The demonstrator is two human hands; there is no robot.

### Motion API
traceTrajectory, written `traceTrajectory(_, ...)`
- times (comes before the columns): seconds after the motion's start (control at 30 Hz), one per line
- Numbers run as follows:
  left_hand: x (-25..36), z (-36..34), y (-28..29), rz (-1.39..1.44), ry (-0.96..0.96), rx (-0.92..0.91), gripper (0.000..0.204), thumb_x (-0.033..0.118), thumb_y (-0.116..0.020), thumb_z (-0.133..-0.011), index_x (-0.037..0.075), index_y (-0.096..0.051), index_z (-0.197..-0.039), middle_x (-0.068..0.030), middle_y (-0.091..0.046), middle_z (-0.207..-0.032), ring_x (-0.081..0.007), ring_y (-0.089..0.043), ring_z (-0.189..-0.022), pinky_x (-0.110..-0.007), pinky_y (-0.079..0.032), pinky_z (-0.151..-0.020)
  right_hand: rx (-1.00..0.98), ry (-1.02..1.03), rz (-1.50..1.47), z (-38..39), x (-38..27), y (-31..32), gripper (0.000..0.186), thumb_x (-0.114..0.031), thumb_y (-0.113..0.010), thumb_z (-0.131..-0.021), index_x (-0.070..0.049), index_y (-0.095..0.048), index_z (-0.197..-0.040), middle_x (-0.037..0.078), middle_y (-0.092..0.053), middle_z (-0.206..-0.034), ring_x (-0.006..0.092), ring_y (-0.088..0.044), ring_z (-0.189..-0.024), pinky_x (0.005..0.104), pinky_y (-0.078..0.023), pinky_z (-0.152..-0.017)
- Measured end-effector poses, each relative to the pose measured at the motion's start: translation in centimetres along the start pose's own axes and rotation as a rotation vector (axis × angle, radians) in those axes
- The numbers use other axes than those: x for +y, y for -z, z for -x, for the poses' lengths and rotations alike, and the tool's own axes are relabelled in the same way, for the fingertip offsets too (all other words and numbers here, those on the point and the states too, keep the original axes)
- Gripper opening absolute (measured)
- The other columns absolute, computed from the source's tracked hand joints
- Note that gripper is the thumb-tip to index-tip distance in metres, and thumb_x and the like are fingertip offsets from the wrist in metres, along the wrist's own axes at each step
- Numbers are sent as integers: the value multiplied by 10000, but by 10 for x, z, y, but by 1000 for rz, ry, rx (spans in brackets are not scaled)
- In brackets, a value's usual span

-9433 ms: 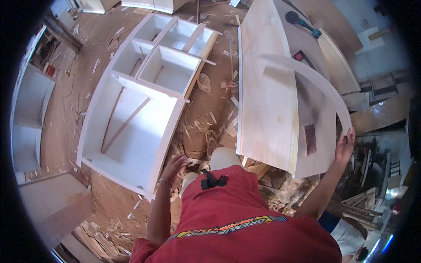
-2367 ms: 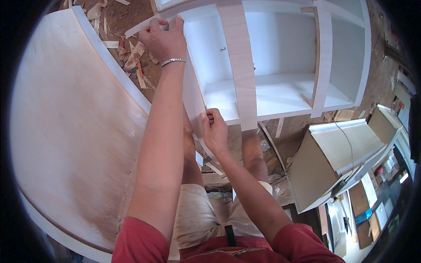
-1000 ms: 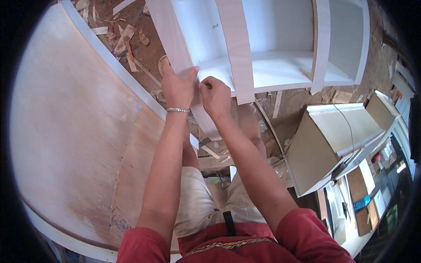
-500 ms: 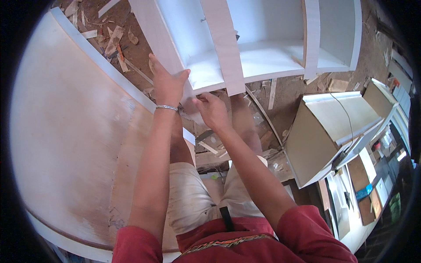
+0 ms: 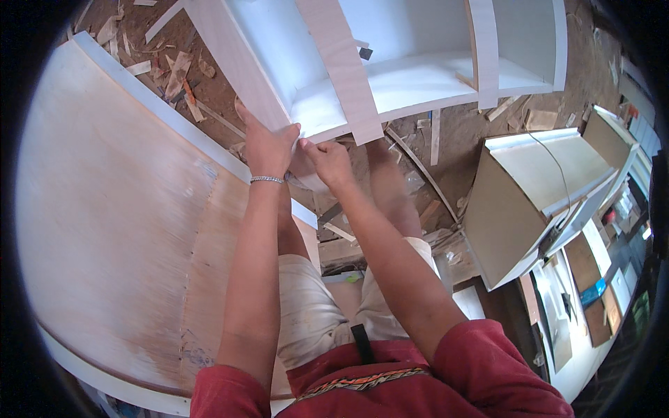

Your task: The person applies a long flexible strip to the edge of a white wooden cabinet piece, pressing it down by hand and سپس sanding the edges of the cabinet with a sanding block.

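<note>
A white open cabinet frame (image 5: 411,76) stands in front of me, with pale strips across its face. The wide pale strip (image 5: 240,63) along its left side runs down past the near corner. My left hand (image 5: 268,150) grips this strip near that corner, fingers around the outer edge and thumb at the inner edge. Just right of it, my right hand (image 5: 330,164) is closed with thumb and fingertips pinched at the strip's inner edge, by the cabinet's corner. The fingertips are partly hidden. A narrower pale strip (image 5: 341,70) crosses the opening further right.
A large curved panel (image 5: 125,195) with a white rim fills my left side. Wood scraps (image 5: 180,73) litter the dirt floor. To the right stands a cream box-shaped cabinet (image 5: 512,202) with a cable over it. A small dark object (image 5: 366,53) shows inside the white frame.
My right hand has shifted left and slightly up to the cabinet corner, and its fingers have closed. My left hand keeps its hold, slightly lower in view. The whole view has shifted a little.
</note>
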State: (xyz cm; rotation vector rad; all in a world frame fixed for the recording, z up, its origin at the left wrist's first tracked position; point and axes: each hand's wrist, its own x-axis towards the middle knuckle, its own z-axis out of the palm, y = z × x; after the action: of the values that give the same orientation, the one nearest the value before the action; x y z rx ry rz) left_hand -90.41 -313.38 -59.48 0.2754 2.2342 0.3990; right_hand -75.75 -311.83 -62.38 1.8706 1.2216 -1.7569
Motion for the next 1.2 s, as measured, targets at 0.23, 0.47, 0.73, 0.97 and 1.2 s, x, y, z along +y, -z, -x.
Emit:
traceTrajectory(0.23,-6,1,7,22,-62,-49,1305,247,-905,-687,-162,-32,-1567,-405,-478,-1446,-451,-535,-1343,-390,-432,-1128,-115,51,-50,-3,11,4,476,-430,-765,-923,45,-757,-957,57,-637,-725,134,-541,-705,336,-460,-678)
traceTrajectory(0.47,-19,-1,6,103,-123,-13,1232,221,-903,-720,-139,-94,-1576,-370,-504,-1442,-414,-516,-1372,-409,-423,-1129,-120,64,65,-3,13,-4,412,-360,-753,-942,38,-752,-1049,91,-705,-825,150,-600,-770,336,-493,-754)
traceTrajectory(0.73,-77,79,-18,586,314,27,594,202,-813,-884,-66,-522,-1327,-146,-652,-1213,-228,-622,-1125,-348,-500,-982,-490,116,140,-32,56,13,411,-268,-773,-877,4,-733,-1183,187,-751,-1091,267,-701,-1012,378,-526,-917)
traceTrajectory(0.97,-117,41,-47,1117,464,-396,386,246,-742,-970,-38,-638,-1210,-96,-691,-1080,-189,-643,-962,-343,-516,-848,-663,126,349,-47,29,7,496,-376,-769,-843,-15,-748,-1182,213,-743,-1151,317,-700,-1071,413,-514,-967)
traceTrajectory(1.2,-107,44,-47,818,294,-289,496,349,-717,-971,-78,-668,-1220,-145,-728,-1102,-230,-664,-941,-347,-497,-873,-658,172,525,-47,12,12,495,-380,-747,-872,-31,-728,-1224,222,-730,-1176,373,-687,-1103,428,-502,-995)
